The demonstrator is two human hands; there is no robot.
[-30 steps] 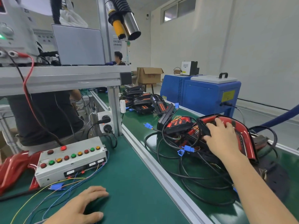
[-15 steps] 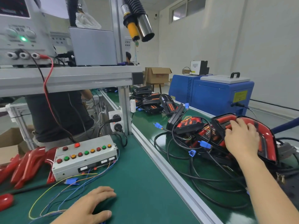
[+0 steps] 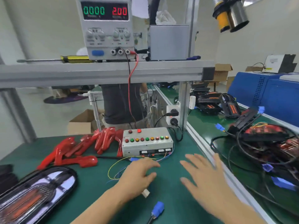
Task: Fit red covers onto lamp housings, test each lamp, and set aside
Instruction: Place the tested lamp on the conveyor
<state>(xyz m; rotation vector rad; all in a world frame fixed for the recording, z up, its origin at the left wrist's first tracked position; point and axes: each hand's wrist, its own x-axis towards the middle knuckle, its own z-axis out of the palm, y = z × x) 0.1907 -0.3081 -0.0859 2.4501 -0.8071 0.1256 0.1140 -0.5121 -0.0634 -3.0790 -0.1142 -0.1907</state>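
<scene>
Several red covers (image 3: 84, 147) lie in a row on the green mat, left of the grey test box (image 3: 146, 141) with its coloured buttons. A black lamp housing (image 3: 34, 194) with an orange and silver inside lies at the lower left. My left hand (image 3: 137, 174) rests on the mat in front of the test box, fingers relaxed, over thin coloured wires. My right hand (image 3: 207, 180) hovers open and blurred above the mat, holding nothing. Finished lamps with black cables (image 3: 265, 141) are piled on the conveyor at the right.
A blue connector (image 3: 158, 207) on a black lead and a small white plug (image 3: 145, 193) lie near my left wrist. A power supply (image 3: 107, 28) stands on the shelf above. An aluminium rail (image 3: 203, 146) separates mat and conveyor. A person stands behind the bench.
My right hand has let go of the red lamp on the conveyor and swung left over the mat. The view has turned left toward the covers and housing. The left hand stayed.
</scene>
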